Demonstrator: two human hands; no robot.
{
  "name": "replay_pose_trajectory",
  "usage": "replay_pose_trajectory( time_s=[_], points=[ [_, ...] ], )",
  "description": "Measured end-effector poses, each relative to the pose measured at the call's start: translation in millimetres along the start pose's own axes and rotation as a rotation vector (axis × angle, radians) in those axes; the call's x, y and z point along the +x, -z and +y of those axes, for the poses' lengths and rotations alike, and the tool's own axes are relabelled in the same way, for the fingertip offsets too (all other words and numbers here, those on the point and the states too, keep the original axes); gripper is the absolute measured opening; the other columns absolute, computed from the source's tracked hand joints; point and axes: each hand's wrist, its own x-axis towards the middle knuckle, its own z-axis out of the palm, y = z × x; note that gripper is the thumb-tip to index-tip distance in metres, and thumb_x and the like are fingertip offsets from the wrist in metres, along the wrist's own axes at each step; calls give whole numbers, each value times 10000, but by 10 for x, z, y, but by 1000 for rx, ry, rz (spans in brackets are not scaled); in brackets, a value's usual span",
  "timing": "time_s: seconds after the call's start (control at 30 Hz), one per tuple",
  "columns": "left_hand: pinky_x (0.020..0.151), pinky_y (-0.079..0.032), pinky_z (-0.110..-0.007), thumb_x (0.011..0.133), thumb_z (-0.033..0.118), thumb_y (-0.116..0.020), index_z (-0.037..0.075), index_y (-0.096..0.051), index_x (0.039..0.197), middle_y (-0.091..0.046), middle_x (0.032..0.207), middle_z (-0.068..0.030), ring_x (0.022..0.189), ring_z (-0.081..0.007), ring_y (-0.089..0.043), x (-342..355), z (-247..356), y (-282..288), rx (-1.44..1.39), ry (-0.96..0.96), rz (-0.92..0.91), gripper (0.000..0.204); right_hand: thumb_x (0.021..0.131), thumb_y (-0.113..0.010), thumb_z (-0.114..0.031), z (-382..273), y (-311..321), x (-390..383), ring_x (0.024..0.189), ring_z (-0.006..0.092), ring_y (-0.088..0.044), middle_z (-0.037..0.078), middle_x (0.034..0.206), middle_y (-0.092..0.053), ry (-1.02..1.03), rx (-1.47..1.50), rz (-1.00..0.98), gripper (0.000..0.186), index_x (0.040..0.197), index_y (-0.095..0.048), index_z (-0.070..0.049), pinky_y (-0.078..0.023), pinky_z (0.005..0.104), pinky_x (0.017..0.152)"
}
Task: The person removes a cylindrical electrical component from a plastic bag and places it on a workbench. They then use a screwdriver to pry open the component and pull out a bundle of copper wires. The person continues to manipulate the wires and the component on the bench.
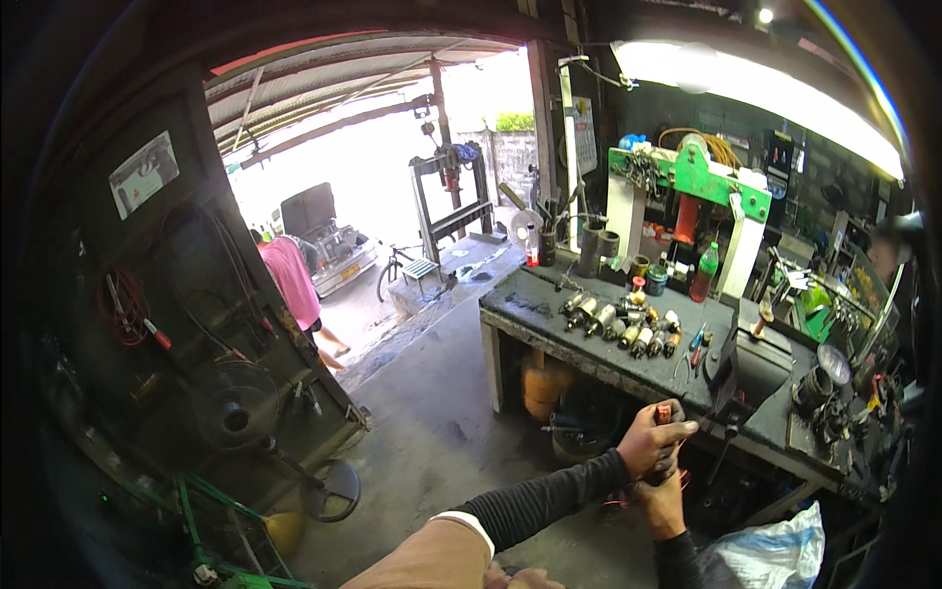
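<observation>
My left hand (649, 439) reaches in from the lower edge in a black sleeve, its fingers closed round a small dark part with a copper-red end (664, 414). Most of that part is hidden by the fingers, so its kind cannot be told. Just below, my right hand (662, 503) is closed too, close against the left; what it grips is hidden. A thin orange-red strand shows beside the right hand. Both hands are in front of the workbench (628, 361), left of the bench vise (751, 368).
Several small cylindrical metal parts (643, 334) lie on the bench, beside pliers (682, 361) and a bottle of red liquid (705, 273). Behind stands a green press frame (692, 172). A white sack (770, 550) is at lower right. A person in pink (289, 280) is by the doorway.
</observation>
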Motion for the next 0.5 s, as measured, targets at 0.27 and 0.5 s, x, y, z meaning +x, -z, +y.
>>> replay_pose_trajectory(
  time_s=[0.27,0.5],
  points=[
    [411,-399,-324,1023,194,-613,169,-489,835,-390,537,70,380,-76,-368,-182,606,312,-132,293,-17,227,867,-810,-181,445,179,-241,736,132,-690,29,755,-717,43,-686,-339,201,987,-735,-38,-529,285,683],
    [459,-477,-368,990,176,-639,142,-522,896,-414,584,56,434,-92,-444,-490,217,842,202,523,146,154,647,-799,-276,672,694,-303,589,305,-633,78,595,-614,480,-1483,-204,291,843,-620,-157,-452,451,589]
  ],
)
